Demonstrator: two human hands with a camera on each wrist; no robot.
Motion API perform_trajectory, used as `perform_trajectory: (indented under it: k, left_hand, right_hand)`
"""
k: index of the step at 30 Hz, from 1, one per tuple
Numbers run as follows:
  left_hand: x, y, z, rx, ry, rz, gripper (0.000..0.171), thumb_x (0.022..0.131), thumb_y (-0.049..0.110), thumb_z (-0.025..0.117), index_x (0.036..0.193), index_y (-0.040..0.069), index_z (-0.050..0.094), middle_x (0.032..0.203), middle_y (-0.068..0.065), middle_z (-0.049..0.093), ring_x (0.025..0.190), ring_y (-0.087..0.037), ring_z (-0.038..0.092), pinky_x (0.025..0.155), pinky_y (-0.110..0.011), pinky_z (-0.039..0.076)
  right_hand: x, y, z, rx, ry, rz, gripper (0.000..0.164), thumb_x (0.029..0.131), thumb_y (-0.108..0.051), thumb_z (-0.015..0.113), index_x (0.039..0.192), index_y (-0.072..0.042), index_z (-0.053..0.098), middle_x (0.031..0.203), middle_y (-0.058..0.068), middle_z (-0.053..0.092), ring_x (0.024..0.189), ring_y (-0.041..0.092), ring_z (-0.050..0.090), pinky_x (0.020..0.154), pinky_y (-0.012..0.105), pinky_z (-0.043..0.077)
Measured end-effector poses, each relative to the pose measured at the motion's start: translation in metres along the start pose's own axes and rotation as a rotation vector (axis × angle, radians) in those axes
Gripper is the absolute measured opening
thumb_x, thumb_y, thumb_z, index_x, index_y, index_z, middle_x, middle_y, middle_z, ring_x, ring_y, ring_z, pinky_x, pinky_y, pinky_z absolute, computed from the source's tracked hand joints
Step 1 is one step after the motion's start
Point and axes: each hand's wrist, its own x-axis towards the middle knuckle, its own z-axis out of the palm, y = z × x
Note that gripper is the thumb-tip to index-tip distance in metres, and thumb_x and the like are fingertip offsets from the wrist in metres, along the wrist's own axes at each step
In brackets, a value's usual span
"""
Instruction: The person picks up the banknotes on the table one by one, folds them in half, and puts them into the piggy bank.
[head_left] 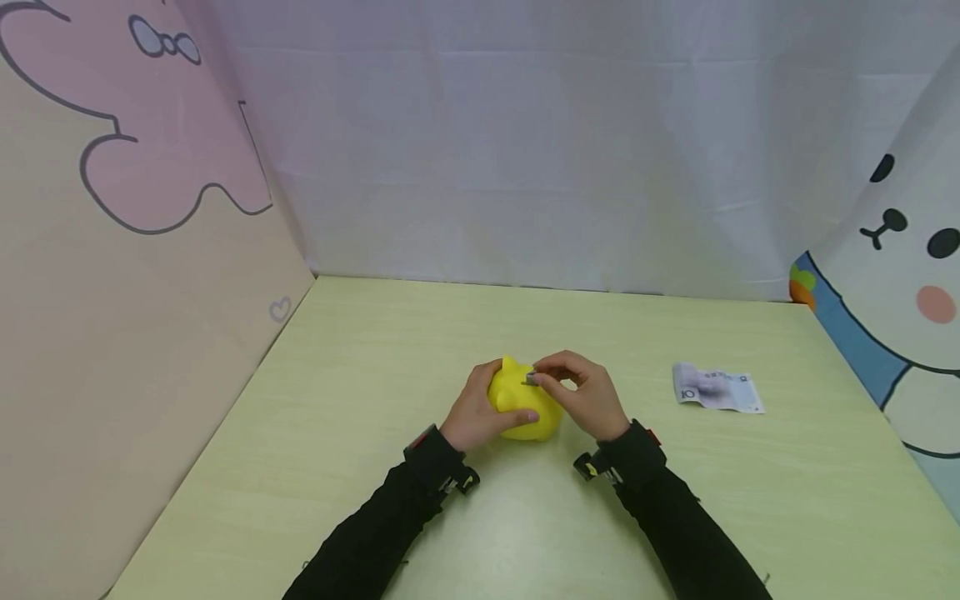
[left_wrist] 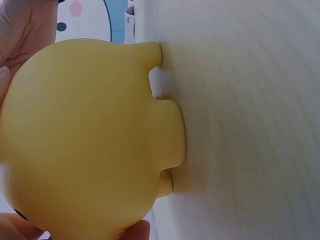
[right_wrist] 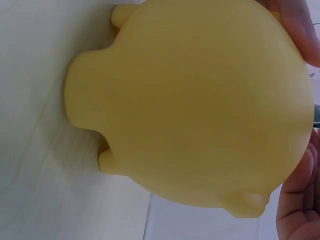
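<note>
A yellow piggy bank (head_left: 534, 423) stands on the table with its feet down, its side filling much of both wrist views. My left hand (head_left: 476, 412) grips it from the left, the thumb lying across the near side. Over the top, my right hand (head_left: 585, 390) pinches a small grey-green piece (head_left: 531, 378) between thumb and fingertips. That piece is at the dark slot in the bank's top; too little of it shows to tell a coin from a folded note. The right wrist view catches only an edge of the piece (right_wrist: 317, 115).
To the right on the pale wooden table (head_left: 360, 367) lies a purple-and-white banknote (head_left: 718, 388), partly curled. A white curtain (head_left: 525, 167) hangs behind the table, and printed cartoon panels flank it on both sides.
</note>
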Motion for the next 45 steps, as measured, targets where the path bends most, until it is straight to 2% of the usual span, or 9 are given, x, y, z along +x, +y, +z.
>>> perform_trajectory:
  k: [7, 14, 18, 22, 28, 32, 38, 43, 45]
  left_hand:
    - [-0.001, 0.000, 0.000, -0.003, -0.005, -0.005, 0.099, 0.077, 0.045, 0.081, 0.151, 0.006, 0.029, 0.145, -0.016, 0.037, 0.101, -0.023, 0.049, 0.085, -0.033, 0.046]
    - [-0.002, 0.002, -0.001, 0.001, -0.008, -0.004, 0.097, 0.079, 0.043, 0.081, 0.151, 0.005, 0.028, 0.146, -0.017, 0.037, 0.102, -0.023, 0.050, 0.085, -0.033, 0.046]
    - [-0.002, 0.002, -0.001, -0.001, -0.009, -0.004, 0.098, 0.078, 0.044, 0.081, 0.152, 0.005, 0.028, 0.146, -0.016, 0.037, 0.103, -0.023, 0.050, 0.086, -0.034, 0.047]
    - [-0.002, 0.001, 0.000, -0.006, -0.009, -0.012, 0.098, 0.078, 0.045, 0.081, 0.152, 0.006, 0.028, 0.145, -0.015, 0.038, 0.103, -0.022, 0.050, 0.086, -0.033, 0.047]
    - [-0.001, 0.000, 0.001, -0.004, -0.008, -0.013, 0.097, 0.078, 0.045, 0.081, 0.151, 0.007, 0.029, 0.144, -0.015, 0.038, 0.102, -0.022, 0.050, 0.085, -0.033, 0.047]
    - [-0.001, 0.000, 0.000, 0.002, -0.009, -0.011, 0.098, 0.078, 0.045, 0.081, 0.152, 0.007, 0.028, 0.144, -0.015, 0.038, 0.102, -0.022, 0.050, 0.085, -0.033, 0.047]
    - [-0.001, 0.000, 0.000, 0.008, -0.007, -0.012, 0.099, 0.078, 0.046, 0.080, 0.152, 0.006, 0.028, 0.145, -0.016, 0.037, 0.103, -0.023, 0.050, 0.087, -0.034, 0.047]
    - [0.000, -0.001, 0.001, 0.016, -0.003, -0.008, 0.099, 0.078, 0.047, 0.081, 0.151, 0.006, 0.028, 0.144, -0.015, 0.039, 0.102, -0.022, 0.051, 0.086, -0.033, 0.048]
    - [0.000, -0.002, 0.001, 0.018, -0.003, -0.003, 0.100, 0.077, 0.048, 0.081, 0.151, 0.006, 0.029, 0.143, -0.016, 0.039, 0.101, -0.022, 0.051, 0.085, -0.033, 0.048]
  right_hand:
    - [-0.002, 0.000, 0.001, -0.019, 0.016, -0.005, 0.007, 0.089, -0.003, 0.069, 0.095, -0.005, 0.071, 0.092, 0.008, 0.070, 0.080, 0.003, 0.060, 0.076, 0.017, 0.053]
    - [-0.003, 0.003, 0.003, -0.067, 0.025, -0.043, 0.004, 0.089, -0.007, 0.070, 0.092, -0.008, 0.072, 0.089, 0.004, 0.069, 0.076, 0.006, 0.056, 0.070, 0.018, 0.050]
    - [-0.003, 0.004, 0.005, -0.097, 0.042, -0.075, 0.007, 0.086, -0.002, 0.072, 0.089, -0.008, 0.072, 0.087, 0.005, 0.067, 0.075, 0.008, 0.053, 0.067, 0.021, 0.048]
    - [-0.004, 0.001, 0.006, -0.099, 0.053, -0.108, 0.009, 0.082, 0.006, 0.073, 0.086, -0.002, 0.071, 0.086, 0.011, 0.066, 0.074, 0.014, 0.053, 0.064, 0.026, 0.049]
    - [-0.004, -0.023, 0.003, -0.116, 0.049, -0.102, 0.006, 0.080, 0.009, 0.073, 0.082, 0.004, 0.070, 0.084, 0.018, 0.062, 0.073, 0.026, 0.055, 0.065, 0.029, 0.050]
    - [-0.004, -0.032, 0.000, -0.122, 0.041, -0.087, 0.005, 0.081, 0.008, 0.073, 0.083, 0.005, 0.070, 0.085, 0.019, 0.061, 0.074, 0.028, 0.056, 0.066, 0.030, 0.051]
    - [-0.006, -0.029, -0.001, -0.115, 0.047, -0.140, 0.009, 0.079, 0.009, 0.074, 0.084, 0.003, 0.070, 0.085, 0.016, 0.063, 0.073, 0.022, 0.056, 0.066, 0.029, 0.052]
    - [-0.006, -0.028, -0.001, -0.117, 0.055, -0.195, 0.013, 0.076, 0.010, 0.076, 0.083, 0.002, 0.069, 0.084, 0.017, 0.062, 0.072, 0.026, 0.055, 0.064, 0.031, 0.050]
    - [-0.007, -0.018, 0.001, -0.123, 0.058, -0.213, 0.014, 0.076, 0.009, 0.077, 0.083, 0.000, 0.070, 0.084, 0.015, 0.062, 0.071, 0.027, 0.055, 0.064, 0.032, 0.050]
